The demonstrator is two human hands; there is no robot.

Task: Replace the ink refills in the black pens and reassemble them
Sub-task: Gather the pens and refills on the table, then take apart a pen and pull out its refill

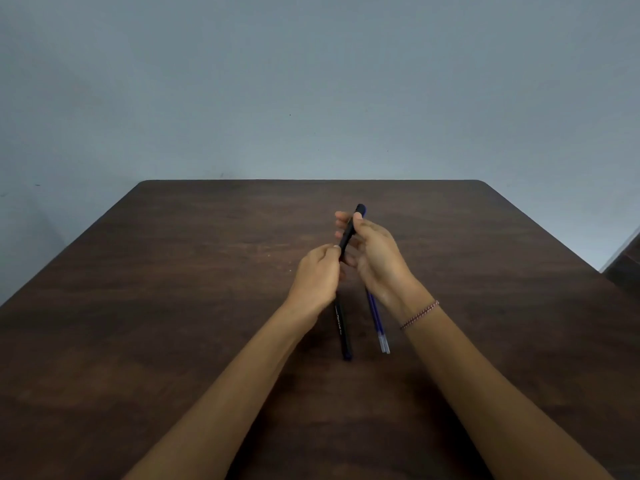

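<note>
A black pen (pixel 349 233) is held tilted above the table, its blue-tipped end pointing away from me. My right hand (pixel 375 252) wraps around its upper barrel. My left hand (pixel 317 277) pinches its lower end with fingertips closed on it. A second black pen (pixel 342 332) lies on the table below my left wrist, partly hidden by it. Two blue ink refills (pixel 377 322) lie side by side just right of that pen, their upper ends hidden under my right hand.
The dark brown wooden table (pixel 173 306) reaches to a pale grey-blue wall behind. Its far edge and rounded corners are in view. A dark piece of furniture (pixel 625 268) shows at the right edge. A thin bracelet circles my right wrist.
</note>
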